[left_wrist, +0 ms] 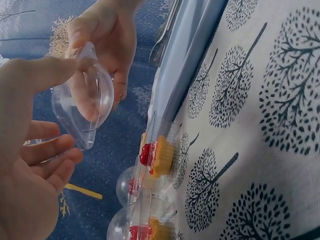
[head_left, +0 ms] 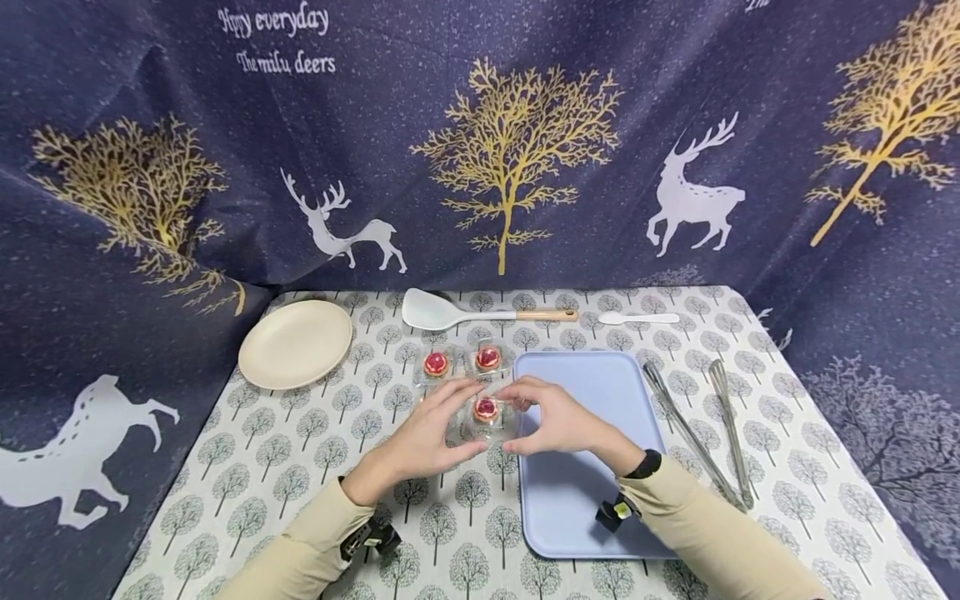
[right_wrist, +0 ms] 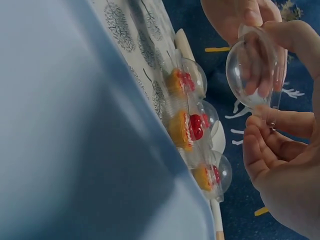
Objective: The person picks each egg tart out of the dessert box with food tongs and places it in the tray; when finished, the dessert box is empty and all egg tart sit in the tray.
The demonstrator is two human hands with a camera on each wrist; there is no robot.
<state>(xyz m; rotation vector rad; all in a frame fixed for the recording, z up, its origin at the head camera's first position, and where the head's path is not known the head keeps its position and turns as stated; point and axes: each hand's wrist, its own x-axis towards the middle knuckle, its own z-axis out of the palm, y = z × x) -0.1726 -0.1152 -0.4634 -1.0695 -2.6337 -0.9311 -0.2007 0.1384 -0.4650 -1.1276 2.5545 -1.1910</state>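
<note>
My left hand and right hand hold a clear plastic dome lid between them, thumbs and fingertips at its edges. The lid is raised above the table and nothing shows inside it. Right below it is a small red-topped tart, uncovered in its clear base. Two more such tarts, one at the back left and one at the back right, stand behind it under their own clear domes.
Right of the tarts lies a light blue tray, under my right forearm. Metal tongs lie beyond it. A beige plate stands at the back left. Along the back are a white spatula with a wooden handle and a small white spoon.
</note>
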